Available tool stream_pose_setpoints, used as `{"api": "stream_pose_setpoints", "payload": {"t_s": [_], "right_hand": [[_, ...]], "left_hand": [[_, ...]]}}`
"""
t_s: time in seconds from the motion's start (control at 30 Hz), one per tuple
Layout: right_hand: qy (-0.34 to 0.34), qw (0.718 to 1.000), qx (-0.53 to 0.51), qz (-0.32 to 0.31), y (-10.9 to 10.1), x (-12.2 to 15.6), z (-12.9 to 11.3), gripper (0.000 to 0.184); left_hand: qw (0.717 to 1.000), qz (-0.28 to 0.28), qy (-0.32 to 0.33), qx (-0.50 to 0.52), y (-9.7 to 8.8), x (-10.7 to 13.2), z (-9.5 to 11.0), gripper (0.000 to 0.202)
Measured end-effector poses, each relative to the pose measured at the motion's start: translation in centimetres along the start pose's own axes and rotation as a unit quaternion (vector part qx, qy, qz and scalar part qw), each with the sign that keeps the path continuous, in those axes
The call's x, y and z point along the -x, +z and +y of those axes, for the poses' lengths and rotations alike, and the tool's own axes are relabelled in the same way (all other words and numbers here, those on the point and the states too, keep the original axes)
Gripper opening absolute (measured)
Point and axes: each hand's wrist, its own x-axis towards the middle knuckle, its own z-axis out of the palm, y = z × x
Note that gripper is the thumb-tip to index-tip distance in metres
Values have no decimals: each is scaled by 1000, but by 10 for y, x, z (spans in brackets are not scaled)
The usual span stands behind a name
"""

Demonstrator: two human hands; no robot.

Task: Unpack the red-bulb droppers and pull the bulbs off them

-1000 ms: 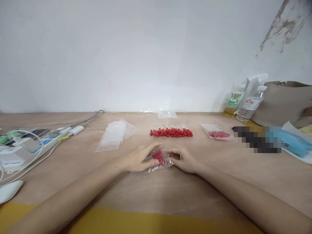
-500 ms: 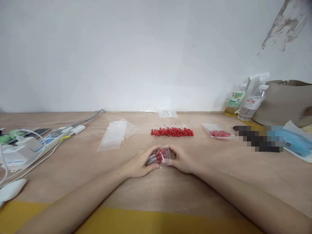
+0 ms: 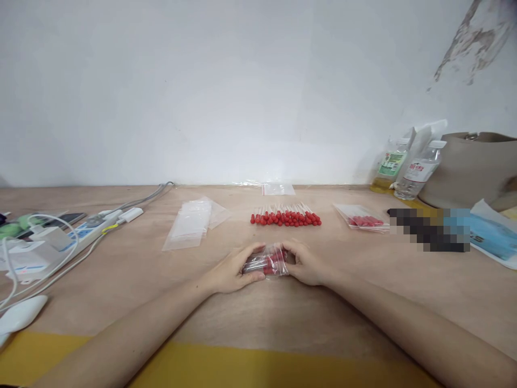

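Note:
A small clear plastic bag of red-tipped sticks [image 3: 266, 262] lies on the wooden table [image 3: 258, 312] between my two hands. My left hand [image 3: 231, 269] pinches its left end with curled fingers. Its right end is gripped by my right hand [image 3: 304, 263], fingers closed. Behind the hands lies a row of loose red-tipped sticks [image 3: 286, 216]. A filled bag of the same sticks [image 3: 361, 220] rests to the right of that row. A stack of empty clear bags [image 3: 189, 225] sits to the left.
A power strip with chargers and cables [image 3: 60, 237] and a white mouse [image 3: 20, 314] are at the left. Two bottles [image 3: 404, 164], a beige bag [image 3: 472, 170] and a blue packet [image 3: 490, 237] stand at the right. One more clear bag [image 3: 278, 188] lies by the wall.
My hands have drawn closer together around the bag, and the bag now lies flatter and more gathered between the fingers.

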Motion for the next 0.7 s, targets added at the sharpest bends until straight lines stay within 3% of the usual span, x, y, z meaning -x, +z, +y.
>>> {"api": "stream_pose_setpoints", "payload": {"t_s": [0.2,0.4,0.53,0.7], "right_hand": [[-43,994,26,-95,-10,3,-4,11],[1,995,36,-91,-13,5,-5,12],[56,992,-90,-67,-24,5,1,17],[204,945,-256,-11,-62,6,33,30]], "left_hand": [[1000,-14,0,2,1,-1,-1,54],[1000,-20,-14,-1,-1,-1,0,54],[1000,-17,-14,6,-1,-1,1,54],[999,-21,-33,11,-2,-1,2,55]]}}
